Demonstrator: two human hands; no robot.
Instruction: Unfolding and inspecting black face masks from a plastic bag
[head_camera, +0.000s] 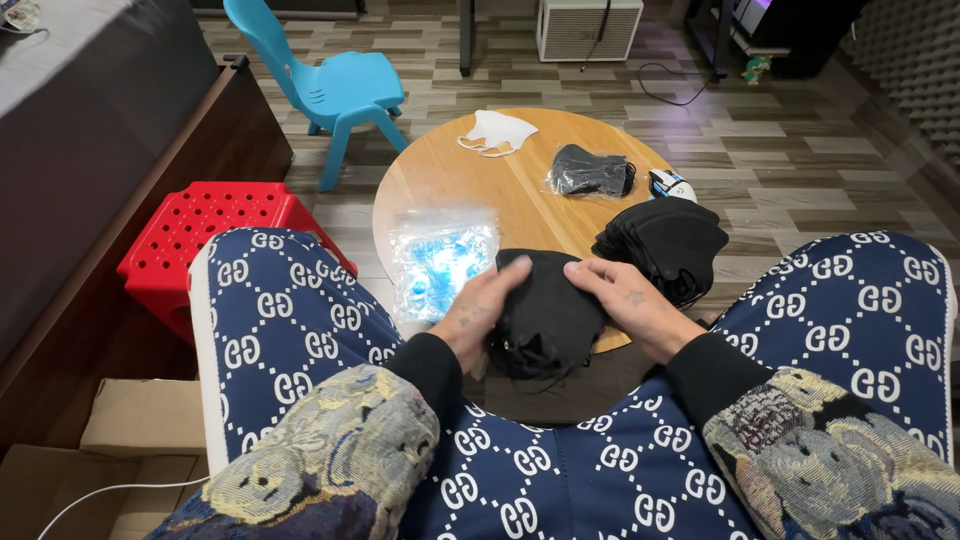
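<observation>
Black mask bundle (545, 320) at near edge of round table (450, 180), gripped both sides: left hand (480, 312) & right hand (625, 300) clamped on it. Black mask stack (665, 245) just right; clear packet w/ blue masks (440, 262) left; white mask (497, 131) far side.

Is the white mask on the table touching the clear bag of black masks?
Apart. The head view shows bare wood of the round table between the white mask and the clear bag of black masks.

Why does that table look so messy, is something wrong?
Nothing looks spilled or broken. Both hands, left and right, hold a black mask. The black mask stack overhangs the round table's right edge a little.
</observation>
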